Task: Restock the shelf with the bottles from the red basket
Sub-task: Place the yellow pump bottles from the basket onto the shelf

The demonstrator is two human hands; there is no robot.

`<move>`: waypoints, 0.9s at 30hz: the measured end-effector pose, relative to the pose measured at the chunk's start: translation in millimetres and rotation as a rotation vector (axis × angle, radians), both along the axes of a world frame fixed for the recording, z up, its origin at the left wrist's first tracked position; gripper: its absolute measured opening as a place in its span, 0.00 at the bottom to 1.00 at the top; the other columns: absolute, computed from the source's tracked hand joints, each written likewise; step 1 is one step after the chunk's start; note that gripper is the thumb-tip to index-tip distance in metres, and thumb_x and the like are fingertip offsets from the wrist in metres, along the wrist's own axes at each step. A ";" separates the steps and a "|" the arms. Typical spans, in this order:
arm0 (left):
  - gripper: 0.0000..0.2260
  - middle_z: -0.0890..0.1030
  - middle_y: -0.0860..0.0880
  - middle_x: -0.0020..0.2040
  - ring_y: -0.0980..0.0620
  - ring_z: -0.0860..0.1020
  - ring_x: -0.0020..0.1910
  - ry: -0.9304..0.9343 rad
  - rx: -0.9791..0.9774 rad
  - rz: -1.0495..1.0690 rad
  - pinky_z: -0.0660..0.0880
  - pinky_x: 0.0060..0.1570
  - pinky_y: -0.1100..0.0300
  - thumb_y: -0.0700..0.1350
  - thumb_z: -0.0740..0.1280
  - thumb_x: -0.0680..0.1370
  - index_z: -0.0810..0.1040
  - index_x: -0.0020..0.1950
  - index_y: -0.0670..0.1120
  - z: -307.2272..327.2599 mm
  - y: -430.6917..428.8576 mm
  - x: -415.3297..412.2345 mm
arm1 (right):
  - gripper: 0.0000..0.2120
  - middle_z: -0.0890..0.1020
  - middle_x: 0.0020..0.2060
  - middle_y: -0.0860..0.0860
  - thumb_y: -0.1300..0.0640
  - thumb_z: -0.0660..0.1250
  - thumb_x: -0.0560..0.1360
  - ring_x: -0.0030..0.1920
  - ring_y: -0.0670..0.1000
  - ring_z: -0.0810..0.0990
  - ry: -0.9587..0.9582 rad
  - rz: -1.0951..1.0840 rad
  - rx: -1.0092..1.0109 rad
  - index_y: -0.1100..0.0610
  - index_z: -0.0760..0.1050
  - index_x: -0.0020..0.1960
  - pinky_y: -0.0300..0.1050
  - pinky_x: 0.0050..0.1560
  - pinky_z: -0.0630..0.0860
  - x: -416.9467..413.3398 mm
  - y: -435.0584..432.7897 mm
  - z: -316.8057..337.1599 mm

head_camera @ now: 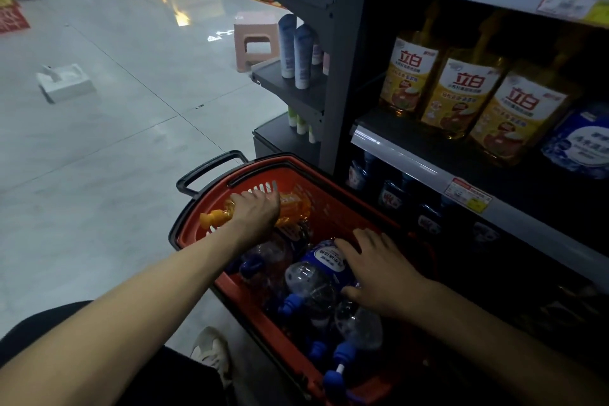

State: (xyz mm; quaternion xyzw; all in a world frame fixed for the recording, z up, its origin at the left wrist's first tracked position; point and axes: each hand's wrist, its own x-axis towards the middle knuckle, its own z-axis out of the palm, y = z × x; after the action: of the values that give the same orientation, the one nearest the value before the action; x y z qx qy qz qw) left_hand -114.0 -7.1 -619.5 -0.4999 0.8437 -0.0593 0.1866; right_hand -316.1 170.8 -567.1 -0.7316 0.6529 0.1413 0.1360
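1. I'm looking down at the red basket (pixel 333 208), which sits on the floor at the 6 o'clock of my view, black handle (pixel 211 168) pointing to 11 o'clock.
2. Left hand (pixel 255 211) is in at the basket's far end, about 12 o'clock from centre, fingers curled over an orange bottle (pixel 295 204). The bottle lies on its side, cap poking out toward 9 o'clock over the rim.
3. Right hand (pixel 379 267) is at the basket's 3 o'clock side, fingers spread and fairly straight, lying flat on a clear bottle with a blue label (pixel 316 270). It rests on the bottle, with no real clamp that I can see.
4. More clear blue-capped bottles (pixel 357 326) lie jumbled in the basket toward 6 o'clock, caps facing me.
5. The shelf (pixel 395 155) stands just beside the basket at 3 o'clock. Three yellow detergent bottles (pixel 461 92) stand upright on it, with a blue pouch (pixel 580 145) at their 3 o'clock.
6. Below that shelf edge I see dark blue bottles (pixel 392 198), dim and hard to read.
7. Up at 12 o'clock, a pink stool (pixel 257 39) stands on the tiled floor; a white box (pixel 66 82) lies at 10 o'clock.
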 end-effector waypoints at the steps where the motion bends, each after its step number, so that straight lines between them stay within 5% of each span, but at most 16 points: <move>1: 0.43 0.73 0.33 0.67 0.31 0.76 0.62 -0.016 -0.001 0.019 0.74 0.58 0.32 0.54 0.72 0.78 0.50 0.82 0.41 0.1 0.9 -4.9 | 0.43 0.54 0.78 0.59 0.40 0.66 0.78 0.80 0.62 0.51 -0.003 -0.003 0.002 0.51 0.45 0.81 0.62 0.80 0.49 -1.2 0.9 -0.7; 12: 0.39 0.76 0.38 0.66 0.36 0.77 0.62 0.078 -0.056 0.100 0.73 0.62 0.35 0.56 0.73 0.77 0.58 0.80 0.43 -8.0 -1.4 -14.7 | 0.41 0.58 0.77 0.59 0.42 0.67 0.78 0.78 0.61 0.56 -0.046 -0.094 0.009 0.52 0.49 0.81 0.59 0.78 0.56 -13.8 2.8 5.8; 18: 0.15 0.76 0.49 0.46 0.48 0.76 0.46 0.195 -0.092 -0.005 0.76 0.59 0.42 0.51 0.70 0.79 0.75 0.63 0.48 0.5 3.0 -10.2 | 0.38 0.59 0.77 0.58 0.43 0.66 0.79 0.78 0.60 0.58 -0.057 -0.139 0.014 0.52 0.51 0.81 0.58 0.77 0.58 -21.2 6.8 8.5; 22: 0.31 0.76 0.39 0.68 0.38 0.74 0.67 0.148 -0.129 -0.219 0.67 0.70 0.36 0.56 0.71 0.78 0.65 0.78 0.51 -2.3 17.7 -8.0 | 0.39 0.59 0.77 0.57 0.43 0.66 0.78 0.77 0.59 0.60 -0.097 -0.158 0.002 0.50 0.50 0.82 0.57 0.77 0.60 -28.2 4.2 12.2; 27: 0.48 0.71 0.33 0.74 0.31 0.71 0.72 0.118 -0.354 -0.634 0.65 0.72 0.31 0.59 0.79 0.68 0.60 0.82 0.48 19.1 42.9 2.5 | 0.39 0.65 0.73 0.53 0.39 0.69 0.75 0.71 0.55 0.69 -0.403 -0.311 -0.042 0.46 0.55 0.80 0.56 0.70 0.71 -35.0 -7.6 26.2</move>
State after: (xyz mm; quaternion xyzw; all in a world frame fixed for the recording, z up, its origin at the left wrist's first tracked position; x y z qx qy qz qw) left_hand -111.5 35.8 -600.4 -0.2405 0.9426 -0.2305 0.0204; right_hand -351.1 163.2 -541.0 -0.6385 0.7201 -0.0434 0.2681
